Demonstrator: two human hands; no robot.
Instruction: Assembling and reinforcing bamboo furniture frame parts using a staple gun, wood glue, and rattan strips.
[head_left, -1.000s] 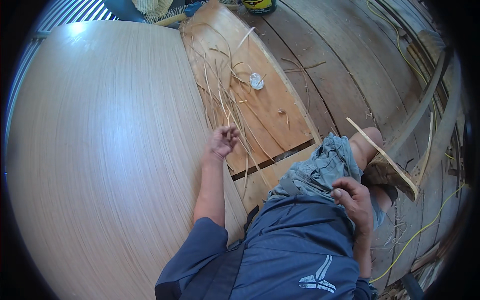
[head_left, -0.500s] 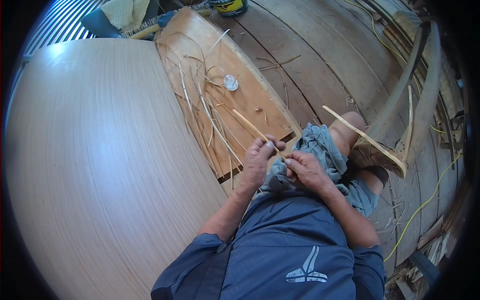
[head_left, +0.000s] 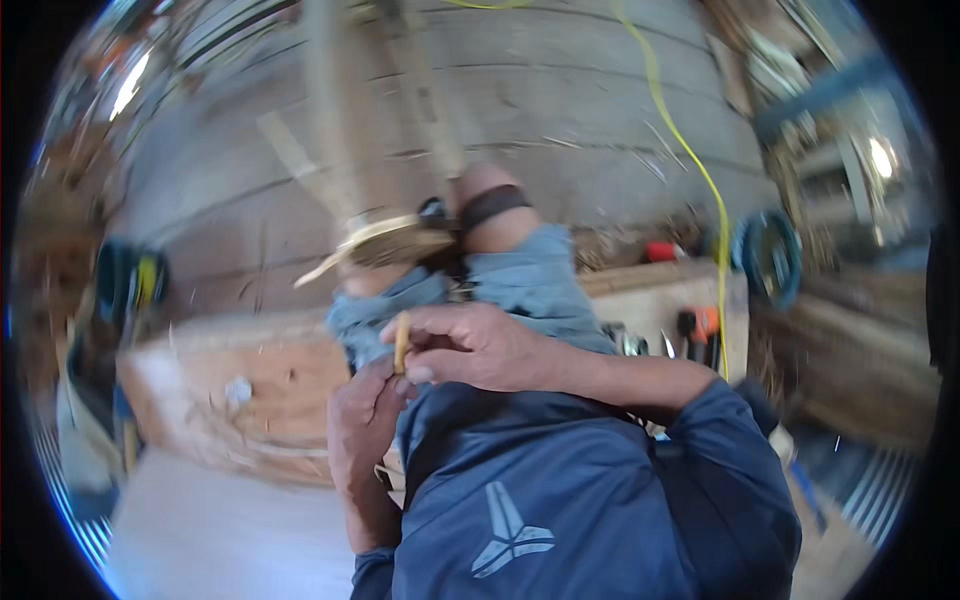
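Observation:
Both hands meet in front of my dark blue shirt, over my lap. My right hand (head_left: 470, 345) pinches a short, yellowish wooden strip (head_left: 402, 342) that stands roughly upright between thumb and fingers. At the strip's lower end, my left hand (head_left: 365, 408) closes around it, with its fingertips partly hidden. Just beyond the hands, a pale split strip (head_left: 375, 235) lies across the end of a long wooden piece (head_left: 350, 130) between my legs. Motion blur smears much of the view.
A wooden bench (head_left: 190, 365) at left bears loose thin strips and a small clear object (head_left: 238, 390). A green bucket (head_left: 120, 275) stands beyond it. At right are an orange-and-black tool (head_left: 700, 325), a blue-green round container (head_left: 772, 258) and a yellow cord (head_left: 708, 175).
My view has swung to the right, so the bench now sits at left and the tool at right has come into sight. The held strip has turned from slanting away to roughly upright.

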